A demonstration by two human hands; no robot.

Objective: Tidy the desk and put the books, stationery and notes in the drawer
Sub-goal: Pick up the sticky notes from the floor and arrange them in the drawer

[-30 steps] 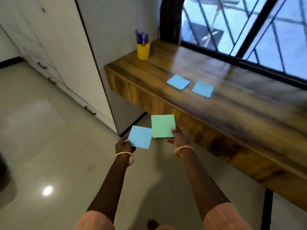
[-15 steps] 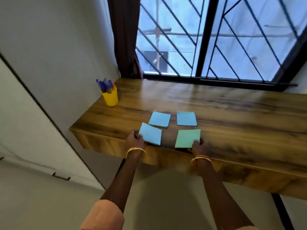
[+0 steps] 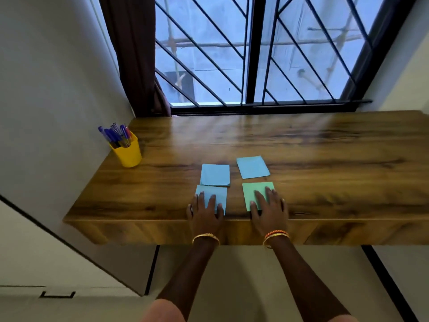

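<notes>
Both hands are lying flat on paper at the near edge of the glossy wooden tabletop (image 3: 301, 145). The left hand (image 3: 205, 211) is pressing, fingers straight and spread, on the near-left square blue paper note (image 3: 217, 194); its grip is fully open and nothing is pinched. The right hand (image 3: 269, 212) is doing the same on the square green paper note (image 3: 254, 190), which is lying just right of that blue note; again a flat, open grip, resting on the sheet and not closed round it. A second blue square note (image 3: 215, 175) is sitting just behind the near-left blue note, their edges meeting or slightly overlapping. A third blue square note (image 3: 253, 167) is lying behind the green one, turned a little askew and apart from it. The yellow plastic cup of blue pens (image 3: 126, 152) is standing well to the left of the blue notes, by the wall. No drawer is showing open; the tabletop's front panel is closed. Judgement: the step in hand is gathering the notes. To do it well, slide each sheet under flat fingers towards the near edge until a margin is overhanging, then pinch from below. Thin paper is resisting a direct lift off a glossy surface. Stacking all four first would be saving trips to the drawer.
</notes>
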